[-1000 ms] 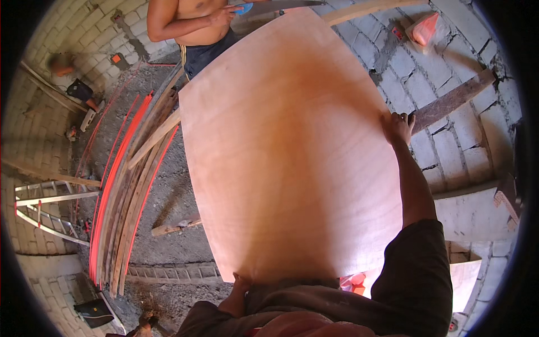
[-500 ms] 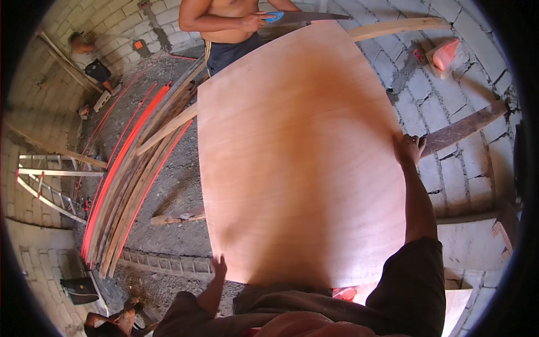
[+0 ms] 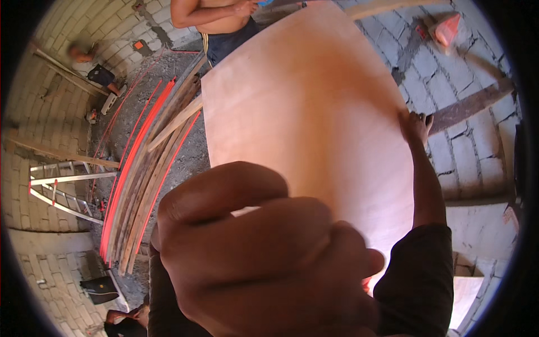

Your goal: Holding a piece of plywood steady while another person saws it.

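A large, pale reddish-brown plywood sheet (image 3: 314, 106) stretches out in front of me. At its right edge, my right hand (image 3: 416, 128) holds on with the fingers wrapped over the rim. My left hand (image 3: 264, 247) is raised very close to the camera and covers the near left part of the sheet. Its fingers are curled into a fist, and nothing shows in them. Across the sheet, at the far left corner, stands a co-worker (image 3: 224, 28) with bare torso and dark shorts. A blue-handled tool (image 3: 263, 3) in that person's hand is mostly cut off by the top edge.
Wooden boards (image 3: 147, 185) and red bars (image 3: 132, 168) lie along the rough ground at left, near an aluminium ladder (image 3: 70, 180). Beams reach the block wall (image 3: 469, 163) at right, where a red bag (image 3: 446, 31) rests. Other people (image 3: 100, 73) are at far left and lower left.
My left hand has risen from beside the sheet's near left corner to close before the camera, and its fingers have curled. My right hand stays on the edge. The view has shifted slightly.
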Action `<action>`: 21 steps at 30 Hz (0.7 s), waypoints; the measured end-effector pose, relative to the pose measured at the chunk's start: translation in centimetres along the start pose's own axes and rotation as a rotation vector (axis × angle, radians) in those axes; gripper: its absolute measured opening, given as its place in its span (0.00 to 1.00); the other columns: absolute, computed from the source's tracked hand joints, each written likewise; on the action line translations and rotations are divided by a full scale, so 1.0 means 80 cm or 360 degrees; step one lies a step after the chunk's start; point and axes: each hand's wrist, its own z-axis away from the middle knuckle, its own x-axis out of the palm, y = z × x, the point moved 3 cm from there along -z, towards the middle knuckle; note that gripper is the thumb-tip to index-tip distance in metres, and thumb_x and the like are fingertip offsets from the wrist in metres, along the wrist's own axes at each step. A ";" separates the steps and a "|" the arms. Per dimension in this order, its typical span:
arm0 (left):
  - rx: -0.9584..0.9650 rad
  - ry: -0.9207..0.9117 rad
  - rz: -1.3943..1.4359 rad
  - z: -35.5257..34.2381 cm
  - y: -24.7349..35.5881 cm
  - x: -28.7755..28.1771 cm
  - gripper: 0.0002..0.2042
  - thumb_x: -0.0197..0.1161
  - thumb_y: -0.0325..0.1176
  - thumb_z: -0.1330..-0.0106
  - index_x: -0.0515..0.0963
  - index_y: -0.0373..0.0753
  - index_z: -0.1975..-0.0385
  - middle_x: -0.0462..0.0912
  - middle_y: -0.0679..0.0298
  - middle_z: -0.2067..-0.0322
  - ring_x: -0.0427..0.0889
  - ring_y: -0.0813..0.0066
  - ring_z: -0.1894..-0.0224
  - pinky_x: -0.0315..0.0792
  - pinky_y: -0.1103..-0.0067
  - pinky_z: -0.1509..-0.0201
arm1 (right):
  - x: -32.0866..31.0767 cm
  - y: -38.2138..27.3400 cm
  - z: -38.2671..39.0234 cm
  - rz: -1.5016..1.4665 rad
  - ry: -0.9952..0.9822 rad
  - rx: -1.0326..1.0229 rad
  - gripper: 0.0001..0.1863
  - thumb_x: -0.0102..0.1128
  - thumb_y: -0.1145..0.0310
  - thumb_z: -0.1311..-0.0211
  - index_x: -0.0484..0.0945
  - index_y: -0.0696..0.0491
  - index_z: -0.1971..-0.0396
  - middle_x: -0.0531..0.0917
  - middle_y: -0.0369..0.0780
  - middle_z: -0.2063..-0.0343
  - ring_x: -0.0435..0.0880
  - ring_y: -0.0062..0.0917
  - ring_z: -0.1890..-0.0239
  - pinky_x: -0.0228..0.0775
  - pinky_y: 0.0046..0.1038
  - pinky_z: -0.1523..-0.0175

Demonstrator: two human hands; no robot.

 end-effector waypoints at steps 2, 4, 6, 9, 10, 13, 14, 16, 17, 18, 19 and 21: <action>-0.0048 -0.0205 -0.0005 -0.009 0.010 0.014 0.16 0.76 0.35 0.55 0.72 0.44 0.72 0.76 0.68 0.75 0.73 0.77 0.76 0.66 0.79 0.75 | 0.002 0.000 -0.002 -0.0026 0.0042 -0.0018 0.34 0.35 0.39 0.33 0.77 0.57 0.57 0.81 0.42 0.54 0.69 0.35 0.40 0.35 0.51 0.29; 0.0126 -0.0184 -0.0007 -0.007 0.006 0.035 0.14 0.74 0.35 0.53 0.74 0.45 0.72 0.75 0.69 0.77 0.73 0.78 0.76 0.66 0.79 0.76 | 0.005 -0.001 -0.004 -0.0017 -0.0027 -0.0001 0.34 0.35 0.39 0.34 0.77 0.57 0.56 0.81 0.42 0.54 0.68 0.35 0.40 0.35 0.51 0.29; 0.0490 -0.0343 -0.0019 0.013 -0.016 0.077 0.13 0.71 0.38 0.50 0.74 0.44 0.70 0.74 0.69 0.76 0.74 0.77 0.75 0.68 0.78 0.74 | 0.003 -0.001 -0.005 -0.0014 -0.0002 0.0023 0.34 0.36 0.39 0.34 0.76 0.57 0.54 0.80 0.42 0.53 0.67 0.35 0.39 0.34 0.51 0.29; 0.0417 -0.0848 0.0048 0.077 -0.110 0.143 0.15 0.66 0.45 0.42 0.75 0.42 0.65 0.76 0.67 0.70 0.77 0.71 0.69 0.72 0.75 0.69 | -0.002 -0.001 -0.004 -0.0097 -0.0023 -0.0017 0.34 0.36 0.39 0.34 0.76 0.56 0.52 0.80 0.42 0.52 0.66 0.34 0.39 0.34 0.51 0.29; 0.0210 -0.0832 0.0088 0.117 -0.142 0.162 0.16 0.65 0.46 0.42 0.74 0.41 0.64 0.76 0.66 0.70 0.77 0.69 0.69 0.73 0.74 0.68 | -0.002 0.001 -0.003 -0.0032 -0.0036 0.0016 0.33 0.36 0.40 0.34 0.75 0.54 0.50 0.79 0.41 0.51 0.67 0.35 0.40 0.35 0.51 0.29; -0.0606 -0.1069 -0.0074 0.303 -0.228 0.202 0.20 0.61 0.51 0.39 0.73 0.39 0.60 0.78 0.58 0.67 0.80 0.60 0.65 0.74 0.67 0.60 | -0.003 0.002 0.000 -0.0081 0.0007 -0.0058 0.32 0.36 0.40 0.33 0.76 0.52 0.50 0.80 0.40 0.52 0.67 0.36 0.40 0.35 0.52 0.29; -0.0895 -0.1227 -0.0032 0.387 -0.241 0.208 0.21 0.61 0.52 0.39 0.73 0.38 0.60 0.79 0.58 0.67 0.80 0.59 0.64 0.74 0.67 0.59 | -0.001 0.003 0.000 -0.0129 -0.0042 -0.0082 0.32 0.36 0.40 0.33 0.76 0.51 0.50 0.80 0.40 0.52 0.67 0.36 0.40 0.35 0.52 0.29; -0.1079 -0.1422 -0.0104 0.565 -0.226 0.199 0.22 0.59 0.55 0.38 0.73 0.38 0.63 0.79 0.58 0.68 0.79 0.59 0.65 0.74 0.65 0.60 | 0.003 0.004 -0.002 -0.0122 -0.0039 -0.0059 0.32 0.36 0.39 0.33 0.76 0.52 0.50 0.80 0.40 0.53 0.67 0.36 0.40 0.35 0.52 0.29; -0.1427 -0.1812 -0.0016 0.659 -0.208 0.186 0.22 0.58 0.56 0.38 0.73 0.40 0.66 0.78 0.58 0.69 0.79 0.58 0.65 0.73 0.64 0.61 | 0.004 0.003 -0.003 -0.0115 -0.0013 -0.0048 0.33 0.35 0.39 0.33 0.76 0.52 0.50 0.80 0.40 0.53 0.67 0.36 0.40 0.35 0.52 0.29; -0.1601 -0.1900 -0.0006 0.740 -0.177 0.165 0.22 0.62 0.56 0.41 0.74 0.40 0.67 0.78 0.56 0.73 0.79 0.59 0.68 0.73 0.64 0.65 | 0.005 0.005 -0.005 -0.0085 -0.0003 -0.0018 0.34 0.35 0.38 0.34 0.76 0.53 0.51 0.80 0.39 0.52 0.66 0.36 0.39 0.34 0.52 0.29; -0.1702 -0.2120 0.0206 0.811 -0.146 0.144 0.22 0.58 0.57 0.39 0.75 0.40 0.69 0.79 0.55 0.72 0.79 0.55 0.67 0.72 0.62 0.64 | 0.006 0.005 -0.004 -0.0043 0.0007 0.0013 0.35 0.35 0.38 0.34 0.76 0.54 0.51 0.80 0.39 0.51 0.66 0.35 0.39 0.34 0.52 0.29; -0.1912 -0.2265 0.0161 0.915 -0.065 0.082 0.24 0.57 0.57 0.39 0.77 0.37 0.71 0.80 0.52 0.75 0.80 0.53 0.70 0.71 0.62 0.66 | 0.008 0.005 -0.005 -0.0130 -0.0020 -0.0012 0.35 0.35 0.37 0.34 0.77 0.54 0.53 0.79 0.38 0.49 0.65 0.35 0.38 0.32 0.51 0.28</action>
